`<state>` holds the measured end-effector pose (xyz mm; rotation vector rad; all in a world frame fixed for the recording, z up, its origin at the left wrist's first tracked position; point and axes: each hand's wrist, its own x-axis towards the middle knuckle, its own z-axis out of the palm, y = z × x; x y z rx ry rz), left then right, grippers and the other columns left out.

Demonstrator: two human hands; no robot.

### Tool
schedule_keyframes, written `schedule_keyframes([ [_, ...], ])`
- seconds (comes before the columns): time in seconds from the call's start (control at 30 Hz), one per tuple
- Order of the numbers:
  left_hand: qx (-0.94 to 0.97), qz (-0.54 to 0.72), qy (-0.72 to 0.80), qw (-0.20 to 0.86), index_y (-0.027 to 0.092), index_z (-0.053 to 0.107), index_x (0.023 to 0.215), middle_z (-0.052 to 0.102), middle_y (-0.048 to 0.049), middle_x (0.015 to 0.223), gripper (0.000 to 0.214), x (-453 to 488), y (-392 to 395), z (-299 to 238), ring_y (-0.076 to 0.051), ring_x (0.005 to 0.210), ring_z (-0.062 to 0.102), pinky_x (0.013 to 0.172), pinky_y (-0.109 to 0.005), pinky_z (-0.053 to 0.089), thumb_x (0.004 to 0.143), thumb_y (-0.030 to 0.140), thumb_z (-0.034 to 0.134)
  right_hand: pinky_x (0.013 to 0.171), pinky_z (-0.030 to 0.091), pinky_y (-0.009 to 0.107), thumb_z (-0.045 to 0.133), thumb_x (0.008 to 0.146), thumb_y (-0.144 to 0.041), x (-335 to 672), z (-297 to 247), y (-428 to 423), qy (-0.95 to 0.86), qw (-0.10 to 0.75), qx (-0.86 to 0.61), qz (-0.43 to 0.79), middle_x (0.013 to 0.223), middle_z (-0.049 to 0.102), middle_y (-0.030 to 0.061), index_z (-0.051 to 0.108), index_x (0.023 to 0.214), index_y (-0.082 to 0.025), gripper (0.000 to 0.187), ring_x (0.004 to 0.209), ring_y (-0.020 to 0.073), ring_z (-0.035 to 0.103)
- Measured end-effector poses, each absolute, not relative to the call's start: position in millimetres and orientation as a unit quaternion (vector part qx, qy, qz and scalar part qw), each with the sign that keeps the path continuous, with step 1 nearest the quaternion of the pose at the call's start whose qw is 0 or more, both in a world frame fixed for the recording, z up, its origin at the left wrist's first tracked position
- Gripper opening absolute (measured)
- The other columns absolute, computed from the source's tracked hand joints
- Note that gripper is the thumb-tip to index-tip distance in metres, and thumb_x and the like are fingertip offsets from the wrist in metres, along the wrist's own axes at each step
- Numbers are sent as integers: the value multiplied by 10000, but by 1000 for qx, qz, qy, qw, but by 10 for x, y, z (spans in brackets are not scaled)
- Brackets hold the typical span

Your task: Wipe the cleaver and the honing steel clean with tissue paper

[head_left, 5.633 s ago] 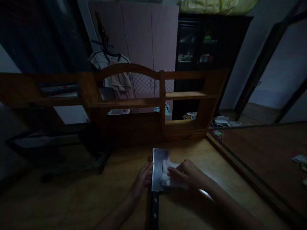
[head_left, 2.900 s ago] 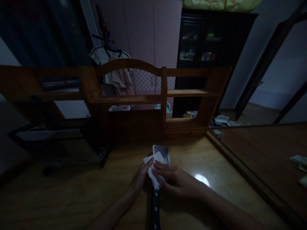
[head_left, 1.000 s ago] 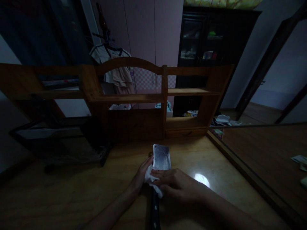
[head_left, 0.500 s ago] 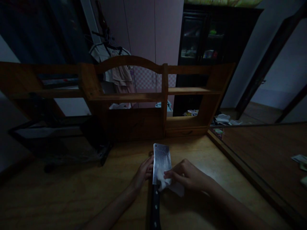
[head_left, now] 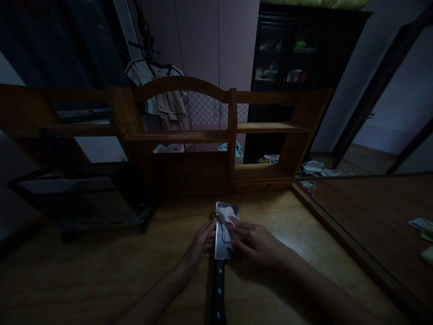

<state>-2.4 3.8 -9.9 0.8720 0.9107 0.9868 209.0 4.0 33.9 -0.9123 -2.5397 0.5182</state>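
Note:
A meat cleaver (head_left: pixel 221 250) with a black riveted handle (head_left: pixel 219 293) points away from me over the wooden table, its handle toward me. At the left edge of the blade, my left hand (head_left: pixel 200 246) has its fingers curled and steadies it. My right hand (head_left: pixel 259 241) lies over the blade from the right, its fingers pressing a crumpled white tissue (head_left: pixel 227 216) against the upper part of the metal. Part of the blade is hidden under the tissue and the right fingers.
A wooden shelf unit (head_left: pixel 182 136) stands along the back of the table (head_left: pixel 101 275). A dark-framed object (head_left: pixel 128 189) sits at the left. A raised wooden edge (head_left: pixel 333 230) runs along the right side. Clothes (head_left: pixel 169 104) hang behind the shelf.
My right hand has slid the tissue up the blade, from near the handle toward the far end, and its fingers lie flatter. My left hand and the cleaver stay nearly in place.

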Motion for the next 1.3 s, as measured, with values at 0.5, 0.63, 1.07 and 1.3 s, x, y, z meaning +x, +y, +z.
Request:
schedule_keyframes([
  [0.5, 368, 469, 392, 701, 128, 627, 1016, 679, -96, 922, 499, -13, 56, -121, -224, 807, 638, 705, -295, 464, 757, 553, 586, 1066, 335, 400, 421, 953, -367, 2084, 379, 45, -874, 212, -261, 350, 1308, 552, 48, 662, 1103, -212, 324, 1237, 225, 480],
  [0.63, 405, 454, 408, 681, 160, 598, 973, 659, -51, 841, 384, -31, 40, -141, -177, 710, 621, 620, -252, 435, 764, 482, 592, 1033, 379, 409, 409, 952, -362, 2140, 262, 145, -869, 235, -339, 274, 1332, 530, 66, 634, 1145, -217, 330, 1240, 247, 474],
  [1.07, 446, 470, 407, 645, 170, 545, 1085, 673, -52, 846, 435, -28, 60, -273, -186, 718, 624, 650, -269, 445, 657, 200, 619, 1150, 129, 442, 358, 962, -446, 1936, 177, 61, -902, 182, -325, 221, 1544, 72, 18, 125, 1473, -263, 591, 1415, 224, 44],
  [1.3, 497, 471, 353, 637, 166, 459, 1271, 664, -101, 1009, 566, 40, -19, -129, -221, 864, 631, 756, -308, 473, 740, 230, 646, 1155, 115, 434, 327, 976, -429, 1922, 267, -4, -906, 179, -313, 223, 1544, 72, 8, 118, 1472, -276, 559, 1415, 211, 46],
])
